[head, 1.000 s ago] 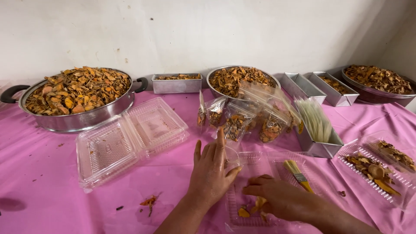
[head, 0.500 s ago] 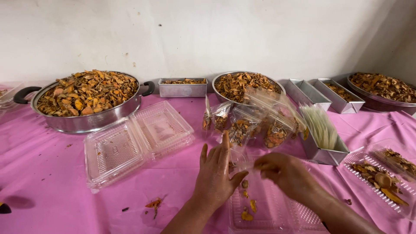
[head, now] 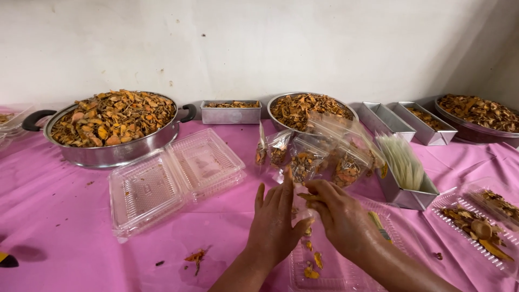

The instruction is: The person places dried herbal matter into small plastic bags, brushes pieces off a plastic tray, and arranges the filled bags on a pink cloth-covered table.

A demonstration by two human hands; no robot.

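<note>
clear tray (head: 346,270) cut off below, part hidden under right hand (head: 343,216)

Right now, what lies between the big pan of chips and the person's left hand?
In the head view, an open clear clamshell box on the pink cloth lies between the pan and left hand.

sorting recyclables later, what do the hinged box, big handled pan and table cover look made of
Hinged box: thin clear plastic, see-through with ridged, glossy panels. Big handled pan: metal, probably aluminium or steel, dull silver sheen, dark handles likely plastic. Table cover: pink, creased, faintly shiny, probably plastic sheeting.
</note>
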